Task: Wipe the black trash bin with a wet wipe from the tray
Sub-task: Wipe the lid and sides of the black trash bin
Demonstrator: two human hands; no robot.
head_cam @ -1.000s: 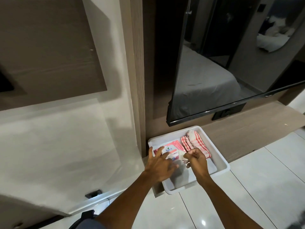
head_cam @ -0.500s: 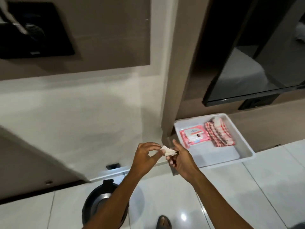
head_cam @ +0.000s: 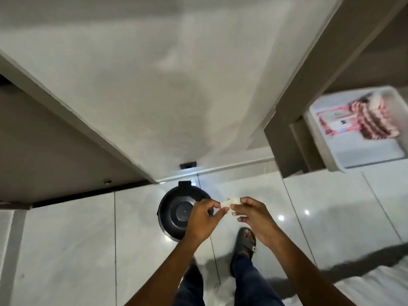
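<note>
White wet wipe (head_cam: 229, 203) pinched between left hand (head_cam: 204, 218) and right hand (head_cam: 254, 216) grip above black trash bin (head_cam: 176, 212); labels unreadable.

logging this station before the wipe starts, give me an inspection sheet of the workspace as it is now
surface: glossy pale tiled floor, light glare spots
job's things: black trash bin on the floor, lid shut; wet wipe folded small; white tray upper right, holding pink wipe pack and striped cloth
clutter: nothing seen
hands: left hand and right hand both pinch the wipe above the bin
cables: nothing seen
surroundings: white wall panel, small dark wall fitting, sandalled foot beside the bin
</note>
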